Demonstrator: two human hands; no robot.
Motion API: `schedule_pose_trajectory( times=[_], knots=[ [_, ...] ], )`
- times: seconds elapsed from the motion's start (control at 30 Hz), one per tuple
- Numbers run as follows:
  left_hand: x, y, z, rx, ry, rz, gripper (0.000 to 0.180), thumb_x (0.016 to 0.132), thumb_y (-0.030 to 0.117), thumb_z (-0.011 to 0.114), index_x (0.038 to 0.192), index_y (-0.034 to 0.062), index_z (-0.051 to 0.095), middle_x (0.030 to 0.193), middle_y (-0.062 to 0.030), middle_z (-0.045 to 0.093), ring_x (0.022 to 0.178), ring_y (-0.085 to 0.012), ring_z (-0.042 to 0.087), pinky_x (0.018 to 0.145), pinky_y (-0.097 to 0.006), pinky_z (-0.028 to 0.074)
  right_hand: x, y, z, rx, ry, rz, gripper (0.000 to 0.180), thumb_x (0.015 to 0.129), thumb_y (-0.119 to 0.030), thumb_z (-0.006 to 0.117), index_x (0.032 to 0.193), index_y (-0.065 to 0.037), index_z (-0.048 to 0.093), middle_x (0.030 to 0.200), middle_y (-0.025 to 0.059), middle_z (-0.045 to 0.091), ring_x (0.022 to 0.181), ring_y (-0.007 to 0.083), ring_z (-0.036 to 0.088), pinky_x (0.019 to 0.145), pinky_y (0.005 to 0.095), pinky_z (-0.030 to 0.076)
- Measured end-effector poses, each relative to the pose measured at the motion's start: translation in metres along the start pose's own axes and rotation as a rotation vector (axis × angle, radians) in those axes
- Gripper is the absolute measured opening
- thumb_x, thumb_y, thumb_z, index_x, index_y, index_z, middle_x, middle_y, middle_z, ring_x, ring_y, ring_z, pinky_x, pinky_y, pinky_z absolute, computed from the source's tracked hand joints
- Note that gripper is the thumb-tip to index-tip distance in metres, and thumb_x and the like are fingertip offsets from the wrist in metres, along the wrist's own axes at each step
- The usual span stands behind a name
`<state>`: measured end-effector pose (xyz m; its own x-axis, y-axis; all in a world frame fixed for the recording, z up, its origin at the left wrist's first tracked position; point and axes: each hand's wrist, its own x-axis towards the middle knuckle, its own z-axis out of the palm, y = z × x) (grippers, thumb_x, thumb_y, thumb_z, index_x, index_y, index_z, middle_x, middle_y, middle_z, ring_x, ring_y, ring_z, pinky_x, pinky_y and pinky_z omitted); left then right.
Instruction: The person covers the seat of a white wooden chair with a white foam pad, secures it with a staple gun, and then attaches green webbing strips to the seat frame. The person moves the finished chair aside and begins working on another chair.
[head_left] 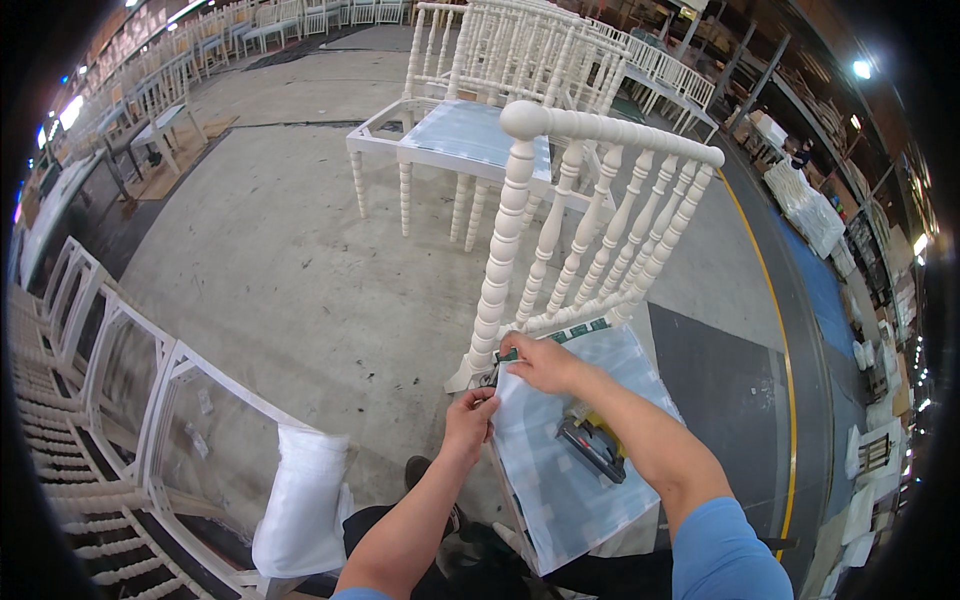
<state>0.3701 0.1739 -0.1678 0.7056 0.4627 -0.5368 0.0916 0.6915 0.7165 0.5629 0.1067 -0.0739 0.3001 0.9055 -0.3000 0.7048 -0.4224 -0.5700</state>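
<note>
In front of me stands a white chair with a turned-spindle back (505, 235). A thin light-blue sheet (565, 510) covers its seat, with dark green pieces (580, 332) along the back edge. My left hand (468, 425) is closed in a pinch on the sheet's left edge, near the back post. Just beyond it, my right hand (540, 362) has its fingers closed on the sheet's back left corner; the fingertips are partly hidden. A black and yellow staple gun (592, 447) lies on the sheet beneath my right forearm.
White chair frames (165, 400) lie in a row at left, with a white roll (300, 500) on the nearest one. More white chairs (470, 130) stand ahead. A yellow floor line (790, 400) runs at right, past dark mats (720, 390).
</note>
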Motion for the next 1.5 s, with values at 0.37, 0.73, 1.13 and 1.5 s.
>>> schedule_pose_trajectory(
  times=[0.37,0.73,1.13,1.5],
  knots=[
    [0.007,0.000,-0.005,-0.131,0.077,-0.091,0.029,0.095,0.012,0.078,0.120,0.0123,0.063,0.072,0.0023,0.057,0.052,-0.0118,0.051,0.047,-0.030,0.038,-0.006,-0.023,-0.015,-0.220,-0.273,-0.142,0.048,0.090,-0.011,0.080,0.136,-0.020,0.069,0.129,0.0127,0.074,0.115,0.0346,0.071,0.101,0.0455,0.056],
    [0.010,0.001,-0.001,-0.199,0.043,-0.107,0.027,0.095,0.007,0.074,0.120,0.0122,0.064,0.077,0.0017,0.059,0.055,-0.0121,0.055,0.048,-0.030,0.040,0.014,-0.010,-0.004,-0.259,-0.322,-0.048,0.035,0.090,-0.015,0.079,0.125,-0.018,0.076,0.119,0.0147,0.077,0.117,0.0358,0.071,0.103,0.0475,0.055],
    [0.013,-0.004,-0.002,0.424,0.014,0.259,0.019,0.092,0.015,0.078,0.108,0.0062,0.071,0.084,-0.0028,0.067,0.069,-0.0182,0.065,0.063,-0.036,0.052,0.023,-0.002,0.002,-0.285,-0.309,-0.087,0.019,0.092,-0.016,0.075,0.108,-0.007,0.079,0.106,0.0162,0.079,0.105,0.0364,0.074,0.094,0.0472,0.057],
    [0.022,-0.006,-0.007,0.799,0.218,0.397,0.021,0.090,0.025,0.077,0.094,0.0043,0.081,0.087,-0.0180,0.077,0.084,-0.0377,0.075,0.078,-0.049,0.058,0.031,0.023,0.015,-0.333,-0.139,-0.136,0.019,0.100,-0.022,0.071,0.112,-0.008,0.077,0.118,0.0191,0.073,0.117,0.0401,0.069,0.104,0.0505,0.054]
  ],
)
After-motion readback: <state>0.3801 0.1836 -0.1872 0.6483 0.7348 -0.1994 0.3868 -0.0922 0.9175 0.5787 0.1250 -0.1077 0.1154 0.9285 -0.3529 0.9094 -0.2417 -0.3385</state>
